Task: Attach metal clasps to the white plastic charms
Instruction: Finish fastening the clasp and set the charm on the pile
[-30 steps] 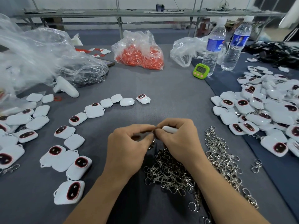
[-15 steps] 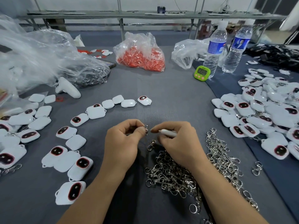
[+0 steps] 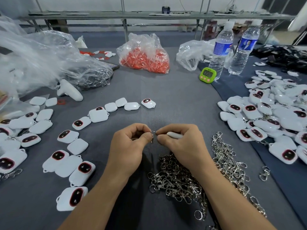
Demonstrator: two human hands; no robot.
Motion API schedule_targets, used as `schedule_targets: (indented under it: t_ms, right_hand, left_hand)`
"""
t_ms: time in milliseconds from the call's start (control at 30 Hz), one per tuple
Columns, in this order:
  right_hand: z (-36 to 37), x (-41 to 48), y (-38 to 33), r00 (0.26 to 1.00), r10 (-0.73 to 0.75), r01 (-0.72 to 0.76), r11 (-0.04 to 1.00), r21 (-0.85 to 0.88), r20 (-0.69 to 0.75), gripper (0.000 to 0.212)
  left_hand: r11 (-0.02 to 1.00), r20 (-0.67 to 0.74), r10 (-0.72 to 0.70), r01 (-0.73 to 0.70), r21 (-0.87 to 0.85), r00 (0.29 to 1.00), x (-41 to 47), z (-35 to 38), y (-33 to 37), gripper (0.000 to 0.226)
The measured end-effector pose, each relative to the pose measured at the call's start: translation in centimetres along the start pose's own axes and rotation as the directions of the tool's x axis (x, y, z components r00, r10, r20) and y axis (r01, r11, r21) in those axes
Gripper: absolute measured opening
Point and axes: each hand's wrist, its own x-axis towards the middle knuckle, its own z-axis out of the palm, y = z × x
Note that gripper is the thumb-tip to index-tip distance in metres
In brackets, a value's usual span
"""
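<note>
My left hand [image 3: 128,145] pinches a small metal clasp [image 3: 152,136] between thumb and fingertips at the centre of the table. My right hand [image 3: 184,143] holds a white plastic charm [image 3: 174,135], mostly hidden under its fingers, and its fingertips meet the clasp's ring. A heap of metal clasps [image 3: 182,178] lies just below both hands. Loose white charms with dark red-rimmed faces lie in an arc on the left [image 3: 76,168] and in a big pile on the right [image 3: 269,117].
A bag of orange parts [image 3: 146,58], clear plastic bags [image 3: 41,60], two water bottles [image 3: 219,50], a green timer [image 3: 208,75] and a white controller [image 3: 69,92] stand further back on the grey table [image 3: 166,97].
Both hands drew apart briefly, letting the clasp dangle from the left fingers, then closed together again with the clasp at the charm's edge.
</note>
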Motion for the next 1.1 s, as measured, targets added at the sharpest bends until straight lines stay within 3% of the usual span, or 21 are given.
schedule_targets:
  t_ms: [200,367,533,800,1100]
  right_hand:
    - [0.2,-0.2,-0.2,0.999,-0.019,0.018,0.999,-0.029,-0.048,0.022]
    - [0.2,-0.5,-0.2,0.994,-0.083,0.074,0.989,-0.125,-0.073,0.035]
    - [0.0,-0.5,0.0,0.992,-0.079,0.067,0.990,-0.128,-0.094,0.023]
    - [0.0,0.0,0.2,0.998,-0.013,0.017,0.998,0.061,-0.059,0.024]
    - [0.0,0.2,0.6,1.000,0.013,-0.014,0.997,0.070,0.018,0.023]
  left_hand:
    - [0.998,0.062,0.020,-0.023,0.050,0.998,-0.4,0.2,0.5,0.025]
    - [0.960,0.046,0.149,-0.155,0.231,0.988,-1.0,0.0,1.1,0.022]
    - [0.914,0.017,0.231,-0.223,0.339,0.973,-1.1,0.1,1.1,0.022]
    - [0.967,0.007,0.118,-0.116,0.225,0.993,-0.8,0.0,1.0,0.025]
    - [0.971,0.064,0.121,-0.131,0.198,0.991,-0.8,-0.1,1.1,0.025]
